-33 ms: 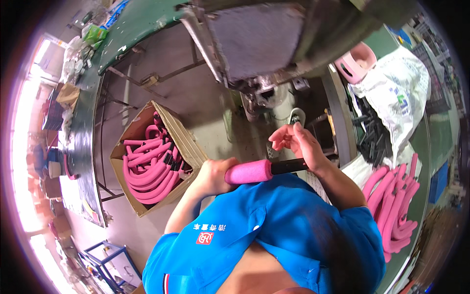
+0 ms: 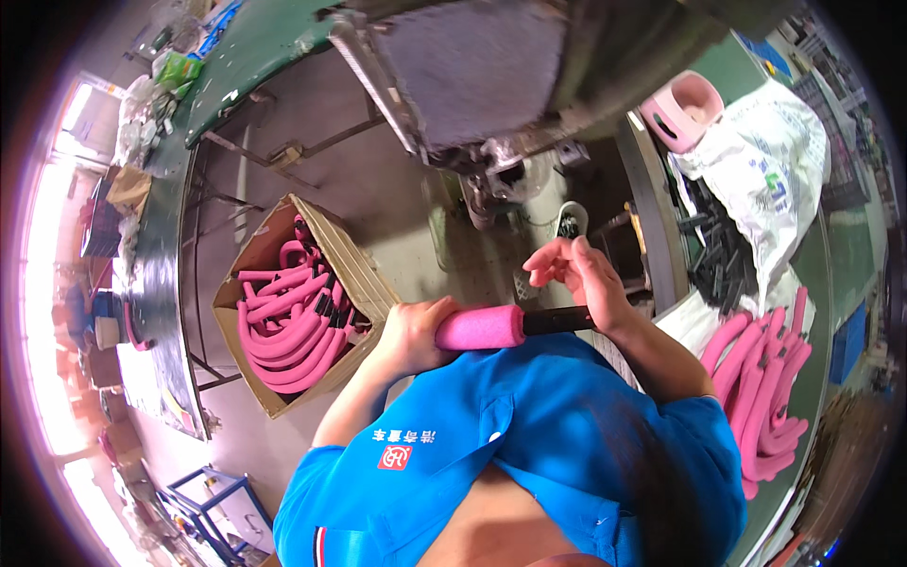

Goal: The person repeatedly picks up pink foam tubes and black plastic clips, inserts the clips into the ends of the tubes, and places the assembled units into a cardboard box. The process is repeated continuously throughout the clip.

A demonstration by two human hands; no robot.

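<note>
A tube with a pink foam sleeve [image 2: 480,328] lies across the front of my body, its black end [image 2: 556,321] pointing right. My left hand [image 2: 422,333] is closed around the left part of the foam. At the black end is my right hand [image 2: 593,288], fingers apart and raised, the base of its palm against or very near the tube; actual contact cannot be made out. Several pink foam-covered curved tubes [image 2: 293,331] fill a cardboard box [image 2: 354,255] on the left. More curved pink tubes [image 2: 756,387] are piled on the bench to my right.
Ahead stands a metal machine [image 2: 472,76] with a flat grey top. Black short pieces [image 2: 713,250] spill beside a white sack [image 2: 775,161] on the right bench, near a pink container [image 2: 685,109]. A green-topped table [image 2: 165,265] runs along the left, with a blue-framed cart [image 2: 222,510] below.
The view has shifted slightly, with the machine a little farther left. Both hands keep nearly the same pose, and the left hand still grips the tube.
</note>
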